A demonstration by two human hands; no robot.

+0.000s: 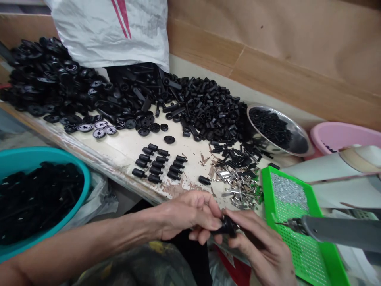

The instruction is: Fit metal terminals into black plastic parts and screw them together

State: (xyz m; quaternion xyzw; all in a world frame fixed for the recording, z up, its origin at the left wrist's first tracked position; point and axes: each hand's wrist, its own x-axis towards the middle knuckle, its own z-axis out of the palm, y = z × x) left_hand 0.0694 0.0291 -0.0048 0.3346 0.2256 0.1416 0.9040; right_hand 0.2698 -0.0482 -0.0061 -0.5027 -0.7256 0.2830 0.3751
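and look at this, a bare left forearm (89, 242) out at eight o'clock, lean and sleeveless right down the frame, left hand (184, 216) and right hand (258, 248) both ungloved, nails trimmed short, and there at six o'clock a plain dark garment (190, 258), trousers maybe, too shadowy to call!

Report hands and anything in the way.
Left hand and right hand both on small black plastic part. Nothing blocking them. Grey power screwdriver over green perforated tray, just right of right hand.
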